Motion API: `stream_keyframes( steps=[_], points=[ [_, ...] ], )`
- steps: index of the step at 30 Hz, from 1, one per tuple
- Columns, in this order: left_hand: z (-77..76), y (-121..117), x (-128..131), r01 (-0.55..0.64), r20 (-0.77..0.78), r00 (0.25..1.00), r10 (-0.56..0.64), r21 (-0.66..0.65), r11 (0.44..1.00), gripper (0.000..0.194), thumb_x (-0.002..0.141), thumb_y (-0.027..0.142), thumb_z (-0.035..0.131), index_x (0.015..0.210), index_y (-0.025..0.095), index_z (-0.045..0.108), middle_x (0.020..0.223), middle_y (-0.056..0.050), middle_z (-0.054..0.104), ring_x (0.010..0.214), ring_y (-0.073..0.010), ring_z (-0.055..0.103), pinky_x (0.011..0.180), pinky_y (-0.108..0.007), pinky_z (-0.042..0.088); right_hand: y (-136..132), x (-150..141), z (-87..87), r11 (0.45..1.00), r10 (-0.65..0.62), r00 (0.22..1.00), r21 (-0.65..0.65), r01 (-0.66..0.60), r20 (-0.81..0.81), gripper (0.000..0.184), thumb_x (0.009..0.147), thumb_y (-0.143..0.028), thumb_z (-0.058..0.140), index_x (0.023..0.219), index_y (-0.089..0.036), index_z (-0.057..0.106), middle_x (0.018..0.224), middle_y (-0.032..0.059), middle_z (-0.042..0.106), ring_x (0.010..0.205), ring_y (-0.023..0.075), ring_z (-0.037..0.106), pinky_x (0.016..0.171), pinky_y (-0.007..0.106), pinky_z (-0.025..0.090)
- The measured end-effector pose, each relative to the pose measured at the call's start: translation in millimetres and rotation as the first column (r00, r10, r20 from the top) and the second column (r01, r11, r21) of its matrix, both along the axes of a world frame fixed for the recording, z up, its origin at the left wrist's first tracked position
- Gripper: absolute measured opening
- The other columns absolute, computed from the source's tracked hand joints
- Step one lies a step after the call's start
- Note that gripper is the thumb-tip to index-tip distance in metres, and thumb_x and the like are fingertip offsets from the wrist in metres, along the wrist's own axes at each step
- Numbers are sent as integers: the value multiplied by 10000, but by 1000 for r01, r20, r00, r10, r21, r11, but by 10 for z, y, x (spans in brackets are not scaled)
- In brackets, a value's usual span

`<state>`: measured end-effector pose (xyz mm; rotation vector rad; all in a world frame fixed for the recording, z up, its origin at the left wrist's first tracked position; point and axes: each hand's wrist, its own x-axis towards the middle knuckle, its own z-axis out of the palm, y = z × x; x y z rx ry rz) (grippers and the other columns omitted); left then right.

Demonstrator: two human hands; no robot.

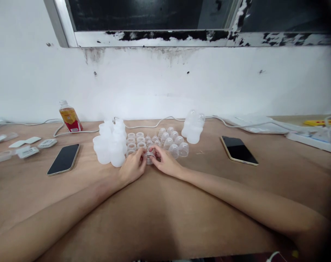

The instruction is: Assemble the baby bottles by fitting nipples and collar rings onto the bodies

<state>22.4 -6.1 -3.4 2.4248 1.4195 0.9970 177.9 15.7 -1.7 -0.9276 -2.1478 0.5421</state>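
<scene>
Both hands meet at the middle of the table around a small clear screw ring [149, 154]. My left hand [133, 164] pinches the ring from the left, and my right hand [164, 160] grips it from the right; the fingers partly hide it. Something round and clear shows just under the ring, too small to make out. Left of the hands stand several frosted white baby bottles [110, 143]. Behind the hands are rows of clear rings [131, 140], several small clear bottle nipples [155, 138], and, to the right, several clear dome caps [174, 142].
Capped bottles [193, 127] stand at the back right. One phone [64, 159] lies left, another phone [238, 150] right. A drink bottle [70, 116] stands near the wall, and a white cable [154, 125] runs along the back. Small labelled packs [28, 152] lie far left.
</scene>
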Motion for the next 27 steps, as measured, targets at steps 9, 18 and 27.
stream_keyframes(
  steps=[9, 18, 27],
  points=[
    [63, -95, -4, -12, -121, 993, 11, -7, 1000, 168, 825, 247, 342, 954, 177, 424, 818, -55, 567, 699, -173, 543, 623, -289, 423, 10, 14, -17, 998, 55, 997, -12, -56, -61, 255, 772, -186, 413, 995, -184, 536, 708, 6, 545, 565, 93, 471, 568, 237, 405],
    [969, -101, -540, -16, -527, 840, 128, 213, 977, 421, 617, 344, 623, 966, 134, 515, 999, -111, 497, 962, -287, 417, 820, -399, 336, 28, 50, 23, 906, 101, 969, -382, -183, -225, 359, 787, -357, 440, 1117, -216, 439, 585, -36, 504, 354, 40, 385, 324, 158, 338],
    [1155, -2, -849, -94, -680, 733, 6, -92, 991, 495, 656, 519, 503, 1002, 165, 508, 964, -74, 532, 952, -257, 427, 785, -330, 335, 18, 45, 41, 863, 93, 920, -430, -265, -382, 317, 791, -421, 410, 981, -193, 523, 794, 38, 508, 613, 100, 543, 330, 135, 396]
  ],
)
